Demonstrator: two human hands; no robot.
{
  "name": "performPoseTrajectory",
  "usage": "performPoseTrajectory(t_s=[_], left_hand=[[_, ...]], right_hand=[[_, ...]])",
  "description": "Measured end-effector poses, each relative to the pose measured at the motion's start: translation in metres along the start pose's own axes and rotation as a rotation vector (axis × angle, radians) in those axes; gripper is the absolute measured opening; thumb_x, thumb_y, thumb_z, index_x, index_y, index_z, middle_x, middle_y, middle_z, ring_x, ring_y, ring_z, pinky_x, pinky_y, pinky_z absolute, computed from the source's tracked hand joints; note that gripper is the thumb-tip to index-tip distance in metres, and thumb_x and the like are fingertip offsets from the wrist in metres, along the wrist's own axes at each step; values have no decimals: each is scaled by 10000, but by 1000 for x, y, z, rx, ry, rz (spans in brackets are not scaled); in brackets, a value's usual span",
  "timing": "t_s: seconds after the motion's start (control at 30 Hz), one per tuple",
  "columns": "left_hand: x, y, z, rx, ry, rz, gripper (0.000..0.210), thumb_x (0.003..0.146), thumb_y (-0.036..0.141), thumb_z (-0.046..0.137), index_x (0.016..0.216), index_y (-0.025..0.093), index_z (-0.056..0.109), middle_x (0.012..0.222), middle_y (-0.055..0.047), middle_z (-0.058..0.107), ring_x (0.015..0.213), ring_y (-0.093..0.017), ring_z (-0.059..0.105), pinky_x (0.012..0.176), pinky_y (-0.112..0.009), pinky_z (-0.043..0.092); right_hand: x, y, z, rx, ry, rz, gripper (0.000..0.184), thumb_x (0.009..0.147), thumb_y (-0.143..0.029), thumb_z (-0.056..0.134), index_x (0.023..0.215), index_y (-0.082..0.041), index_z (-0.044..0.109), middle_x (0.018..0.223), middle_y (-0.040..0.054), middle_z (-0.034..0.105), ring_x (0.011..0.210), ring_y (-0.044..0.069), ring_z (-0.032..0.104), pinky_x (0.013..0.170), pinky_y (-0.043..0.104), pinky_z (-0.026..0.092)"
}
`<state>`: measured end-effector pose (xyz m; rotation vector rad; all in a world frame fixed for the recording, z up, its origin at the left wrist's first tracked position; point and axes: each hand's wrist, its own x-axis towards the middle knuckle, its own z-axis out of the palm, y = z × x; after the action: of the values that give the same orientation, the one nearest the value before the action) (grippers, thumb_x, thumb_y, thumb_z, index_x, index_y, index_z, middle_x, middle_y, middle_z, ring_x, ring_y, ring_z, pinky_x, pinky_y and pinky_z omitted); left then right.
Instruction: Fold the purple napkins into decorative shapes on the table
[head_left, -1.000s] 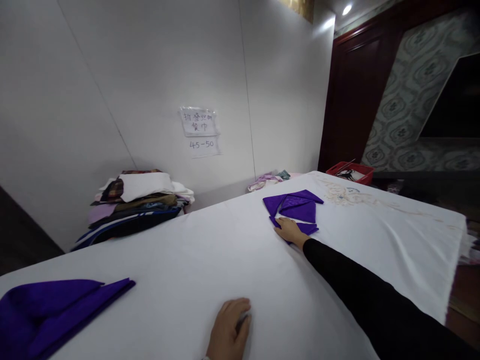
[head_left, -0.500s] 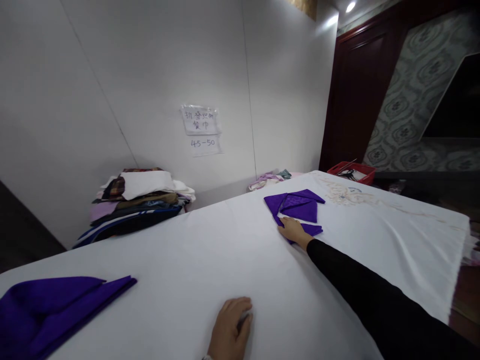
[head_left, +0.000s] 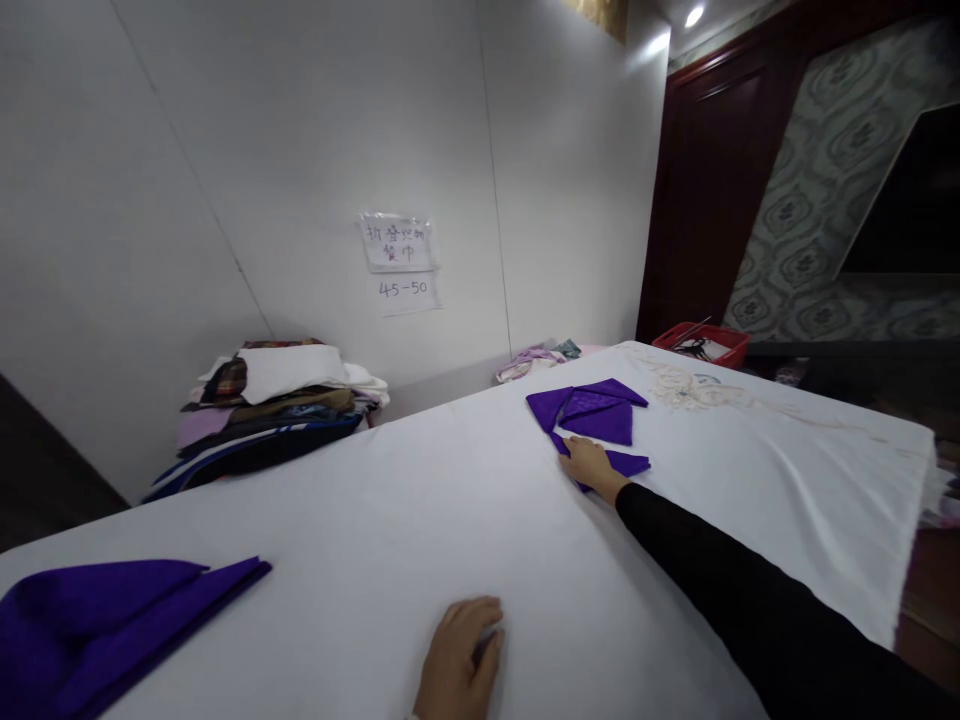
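On the white tablecloth, my left hand rests at the near middle, empty, its fingers loosely bent and the thumb apart. My right hand reaches out to the right and grips a folded purple napkin, whose narrow end sticks out past the hand. Its fingertips lie over the cloth; the thumb is hidden. Just beyond are more folded purple napkins, with pointed corners, close to the held one. At the near left lies another purple napkin, loosely folded and cut off by the picture's edge.
Behind the table, a pile of folded clothes stands against the grey wall. A handwritten paper sign hangs there. More cloths lie at the far edge, and a red basket stands at the far right corner.
My right hand and the napkin under it have shifted slightly to the right and nearer, away from the other folded napkins. My left hand has stayed in place.
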<state>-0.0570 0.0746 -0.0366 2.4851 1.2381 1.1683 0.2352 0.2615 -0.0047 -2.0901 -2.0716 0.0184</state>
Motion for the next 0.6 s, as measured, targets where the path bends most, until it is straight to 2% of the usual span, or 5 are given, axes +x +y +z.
performPoseTrajectory(t_s=[0.37, 0.6], left_hand=[[1, 2, -2, -17, -10, -19, 156, 790, 250, 532, 926, 226, 605, 920, -47, 676, 859, -164, 624, 751, -302, 553], [1, 4, -1, -19, 2, -12, 154, 790, 238, 535, 929, 228, 600, 913, -36, 676, 856, -152, 622, 745, -289, 555]], right_hand=[[7, -2, 1, 9, -10, 15, 399, 826, -315, 385, 1172, -156, 505, 1254, 144, 484, 1131, 285, 436, 897, 413, 311], [-13, 7, -8, 20, 27, -68, 499, 884, -439, 311, 1294, -170, 399, 1384, 130, 334, 1279, 266, 242, 998, 453, 180]])
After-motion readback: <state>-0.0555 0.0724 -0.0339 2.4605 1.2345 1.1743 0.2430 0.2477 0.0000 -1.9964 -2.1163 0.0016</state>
